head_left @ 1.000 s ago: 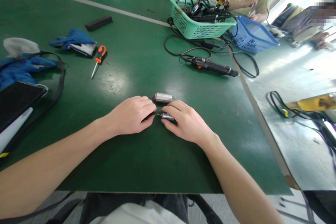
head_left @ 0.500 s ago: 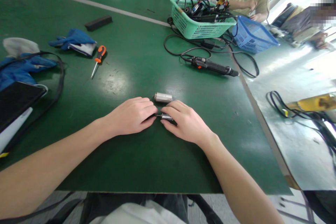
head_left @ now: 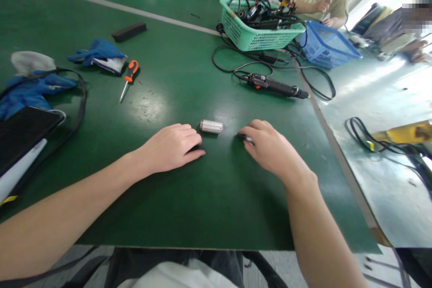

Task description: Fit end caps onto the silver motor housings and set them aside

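Right hand (head_left: pixel 272 148) has been shifted rightward, metal part (head_left: pixel 249 139) pinched, presumably for control. Left hand (head_left: pixel 173 147) is curled; contents cannot be told.

Glare Marks Green Tabletop (head_left: pixel 189 207)

Bright light far beyond the right fingers (head_left: pixel 251 131) whitens the silvery bench (head_left: pixel 378 92); a pale sheen glows beyond the left fingers (head_left: pixel 189 139). Soft shadow hugs the right fingers; far-right edges look smeared.
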`<action>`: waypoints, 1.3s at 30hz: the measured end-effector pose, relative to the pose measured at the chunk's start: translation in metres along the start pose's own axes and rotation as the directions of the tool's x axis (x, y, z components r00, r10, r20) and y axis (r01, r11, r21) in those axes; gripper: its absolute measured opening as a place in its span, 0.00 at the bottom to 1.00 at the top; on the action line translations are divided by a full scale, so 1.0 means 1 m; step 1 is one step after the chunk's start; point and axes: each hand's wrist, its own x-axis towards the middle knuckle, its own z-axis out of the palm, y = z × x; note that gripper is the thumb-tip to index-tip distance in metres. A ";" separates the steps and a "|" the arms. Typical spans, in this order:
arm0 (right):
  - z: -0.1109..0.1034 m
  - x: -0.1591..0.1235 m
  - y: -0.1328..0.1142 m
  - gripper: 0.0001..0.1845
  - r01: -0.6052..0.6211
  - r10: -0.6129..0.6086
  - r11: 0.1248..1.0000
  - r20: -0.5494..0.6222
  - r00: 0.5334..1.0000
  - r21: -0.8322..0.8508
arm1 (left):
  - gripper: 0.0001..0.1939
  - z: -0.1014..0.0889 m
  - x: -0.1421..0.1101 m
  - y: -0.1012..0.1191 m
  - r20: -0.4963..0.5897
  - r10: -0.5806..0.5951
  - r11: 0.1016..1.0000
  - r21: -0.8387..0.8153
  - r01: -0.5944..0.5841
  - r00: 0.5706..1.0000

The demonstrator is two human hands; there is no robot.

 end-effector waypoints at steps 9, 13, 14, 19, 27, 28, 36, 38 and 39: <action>-0.001 -0.029 0.117 0.23 -0.517 0.519 0.844 -0.023 0.854 -0.144 | 0.13 -0.001 0.001 0.002 0.009 -0.004 1.000 0.024 0.004 1.000; -0.004 -0.034 0.117 0.26 -0.556 0.554 0.822 -0.051 0.831 -0.121 | 0.13 -0.003 0.003 0.004 0.008 -0.004 1.000 0.021 0.003 1.000; -0.006 -0.033 0.113 0.28 -0.578 0.573 0.808 -0.070 0.816 -0.116 | 0.12 -0.003 0.003 0.004 0.008 -0.004 1.000 0.021 0.003 1.000; -0.008 -0.008 0.054 0.28 -0.558 0.534 0.830 -0.298 0.791 0.006 | 0.12 -0.003 0.004 0.004 0.011 -0.004 1.000 0.019 0.004 1.000; 0.033 0.044 -0.052 0.23 0.136 -0.076 0.953 -0.219 0.973 0.272 | 0.14 -0.003 0.005 0.005 -0.017 0.014 0.998 0.058 -0.013 1.000; 0.036 0.044 -0.052 0.21 0.144 -0.086 0.950 -0.209 0.974 0.276 | 0.13 -0.004 0.005 0.005 -0.023 0.011 0.998 0.058 -0.009 1.000; 0.025 0.021 -0.038 0.15 0.220 -0.170 0.914 -0.172 0.970 0.341 | 0.08 -0.003 0.005 0.003 -0.104 -0.084 0.994 0.065 0.091 0.991; 0.023 0.017 -0.039 0.15 0.237 -0.189 0.908 -0.168 0.968 0.346 | 0.09 -0.002 0.006 0.003 -0.080 -0.047 0.997 0.056 0.052 0.996; 0.023 0.017 -0.040 0.15 0.245 -0.198 0.905 -0.166 0.966 0.348 | 0.08 -0.002 0.006 0.003 -0.062 -0.024 0.998 0.052 0.027 0.998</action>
